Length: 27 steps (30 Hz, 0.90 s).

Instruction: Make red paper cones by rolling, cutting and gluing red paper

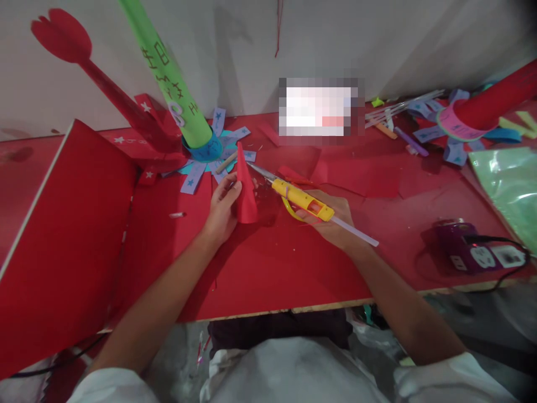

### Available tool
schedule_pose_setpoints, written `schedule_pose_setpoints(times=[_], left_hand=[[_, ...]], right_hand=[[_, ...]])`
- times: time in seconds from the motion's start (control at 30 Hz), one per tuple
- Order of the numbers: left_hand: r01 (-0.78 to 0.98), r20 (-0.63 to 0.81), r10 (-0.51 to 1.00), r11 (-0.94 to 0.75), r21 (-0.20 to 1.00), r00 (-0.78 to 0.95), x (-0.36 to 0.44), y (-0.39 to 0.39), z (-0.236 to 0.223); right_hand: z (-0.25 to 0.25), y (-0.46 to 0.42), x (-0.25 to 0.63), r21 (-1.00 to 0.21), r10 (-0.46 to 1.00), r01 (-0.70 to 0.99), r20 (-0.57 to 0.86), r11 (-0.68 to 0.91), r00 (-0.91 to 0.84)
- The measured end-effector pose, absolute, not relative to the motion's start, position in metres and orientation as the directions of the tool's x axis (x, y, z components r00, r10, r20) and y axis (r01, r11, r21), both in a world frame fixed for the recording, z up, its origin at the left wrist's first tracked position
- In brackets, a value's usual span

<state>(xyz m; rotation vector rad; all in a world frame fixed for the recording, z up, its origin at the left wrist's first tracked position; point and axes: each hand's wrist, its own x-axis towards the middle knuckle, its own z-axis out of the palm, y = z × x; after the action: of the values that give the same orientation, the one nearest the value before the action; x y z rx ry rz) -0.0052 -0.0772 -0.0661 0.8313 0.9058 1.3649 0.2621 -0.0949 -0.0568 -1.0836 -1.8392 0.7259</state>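
Observation:
My left hand (224,210) grips a folded piece of red paper (245,193), narrow and pointed at its top, held upright over the table. In my right hand (335,221) is a yellow glue gun (300,197) with a pale glue stick jutting from its back end. Its nozzle points left and lies close to the upper part of the red piece; I cannot tell whether they touch. Fingers of the right hand are partly hidden behind the gun. Just behind the red piece, a green paper tube (172,78) with dark markings rises from a blue ring with lilac strips.
A red tulip-shaped paper figure (67,36) leans at the back left, near a red panel (71,240). Red paper scraps (361,176) lie behind the gun. A purple power socket (470,246) with a cable stands right, below a red tube (499,106).

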Motion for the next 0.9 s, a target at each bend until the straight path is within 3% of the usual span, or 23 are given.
schedule_pose_setpoints(times=[0.33,0.5,0.9], left_hand=[[-0.336,0.085,0.996,-0.076,0.939,0.013,-0.009,-0.071,-0.076],[-0.382,0.081,0.995,-0.057,0.923,0.049,-0.009,-0.072,-0.072],[-0.309,0.013,1.000,-0.006,0.951,0.022,-0.007,-0.072,-0.077]], right_hand=[[-0.044,-0.098,0.263,-0.840,0.913,0.360,0.356,0.405,-0.197],[-0.043,-0.100,0.262,-0.874,0.934,0.330,0.323,0.357,-0.154],[-0.048,-0.096,0.265,-0.788,0.878,0.426,0.287,0.444,-0.384]])
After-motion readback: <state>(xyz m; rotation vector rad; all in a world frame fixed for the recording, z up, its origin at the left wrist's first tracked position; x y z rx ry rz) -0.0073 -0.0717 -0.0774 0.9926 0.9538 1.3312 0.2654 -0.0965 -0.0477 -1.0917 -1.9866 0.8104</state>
